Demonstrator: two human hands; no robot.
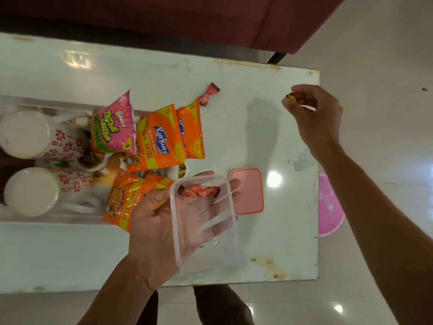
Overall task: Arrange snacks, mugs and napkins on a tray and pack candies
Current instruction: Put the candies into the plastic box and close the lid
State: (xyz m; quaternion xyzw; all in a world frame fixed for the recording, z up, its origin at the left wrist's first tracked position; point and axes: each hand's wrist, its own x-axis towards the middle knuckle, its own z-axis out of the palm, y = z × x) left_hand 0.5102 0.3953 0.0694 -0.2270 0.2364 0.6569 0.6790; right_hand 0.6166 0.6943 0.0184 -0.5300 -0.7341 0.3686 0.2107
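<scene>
Clear plastic box, candy inside

Your white table, stained along its edges, carries a clear tray at your left. A red candy and a pink lid lie on its top, well apart.

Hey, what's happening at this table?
A person is packing candies. The left hand carries a clear container on its flat palm, with one red candy inside. The right hand pinches a small candy. Another wrapped candy and the pink lid lie on the table.
</scene>
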